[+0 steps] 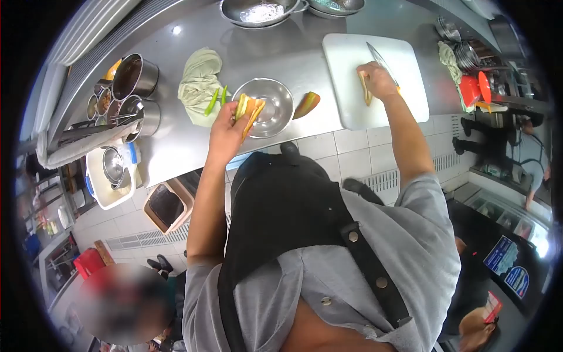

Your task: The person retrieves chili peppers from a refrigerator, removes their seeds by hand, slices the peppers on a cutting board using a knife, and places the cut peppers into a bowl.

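My left hand (pixel 224 130) is closed around several yellow-orange pieces of what looks like bell pepper (pixel 251 110), over the left rim of a steel bowl (pixel 273 105). On the white cutting board (pixel 349 111), my right hand (pixel 379 80) pinches a thin yellow strip of the same kind (pixel 366 89). A knife (pixel 382 60) lies beside that hand, its blade pointing to the far side and its handle partly hidden. To the right of the bowl rests an orange and green piece (pixel 307 105). Two green chillies (pixel 212 103) lie left of the bowl.
A crumpled pale cloth (pixel 199 76) lies left on the steel counter (pixel 275 50). Pans (pixel 258 12) stand along the far edge, pots (pixel 135 76) at the left. A white tub (pixel 108 190) and a bin (pixel 170 205) are below. Other people are around.
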`<state>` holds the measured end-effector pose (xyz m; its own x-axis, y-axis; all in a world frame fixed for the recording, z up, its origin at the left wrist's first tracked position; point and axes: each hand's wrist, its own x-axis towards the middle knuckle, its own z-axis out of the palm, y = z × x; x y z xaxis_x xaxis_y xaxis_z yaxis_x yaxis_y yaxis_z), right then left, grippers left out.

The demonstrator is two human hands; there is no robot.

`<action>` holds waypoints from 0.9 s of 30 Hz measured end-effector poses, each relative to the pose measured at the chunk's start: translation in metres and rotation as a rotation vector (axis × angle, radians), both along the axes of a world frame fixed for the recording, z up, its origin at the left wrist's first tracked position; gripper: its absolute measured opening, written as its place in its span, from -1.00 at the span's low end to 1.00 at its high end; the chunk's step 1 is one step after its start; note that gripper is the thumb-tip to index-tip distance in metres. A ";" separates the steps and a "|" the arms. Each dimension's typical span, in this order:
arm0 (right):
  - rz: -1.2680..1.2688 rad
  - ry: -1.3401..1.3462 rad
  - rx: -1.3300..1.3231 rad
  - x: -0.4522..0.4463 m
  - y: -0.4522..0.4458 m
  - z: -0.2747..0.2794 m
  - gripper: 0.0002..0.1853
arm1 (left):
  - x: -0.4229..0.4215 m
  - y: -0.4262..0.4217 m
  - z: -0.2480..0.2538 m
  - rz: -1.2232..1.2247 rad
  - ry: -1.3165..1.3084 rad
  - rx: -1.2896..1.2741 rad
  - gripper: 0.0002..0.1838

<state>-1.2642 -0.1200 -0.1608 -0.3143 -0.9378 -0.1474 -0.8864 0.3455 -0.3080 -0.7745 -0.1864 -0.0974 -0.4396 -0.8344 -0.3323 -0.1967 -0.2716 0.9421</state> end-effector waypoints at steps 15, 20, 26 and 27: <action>0.286 -0.645 -0.345 0.219 -0.025 0.073 -0.65 | -0.078 0.021 0.031 -0.044 0.146 0.183 -0.52; 0.522 -0.323 -0.142 0.244 -0.032 0.047 -0.64 | -0.049 0.019 0.016 -0.225 -0.280 -0.107 -0.58; 0.529 -0.470 -0.107 0.244 -0.048 0.024 -0.67 | -0.025 0.016 0.011 -0.163 -0.314 -0.116 -0.51; 0.391 -0.682 -0.038 0.240 -0.051 0.024 -0.69 | -0.021 0.011 0.007 -0.147 -0.291 -0.111 -0.49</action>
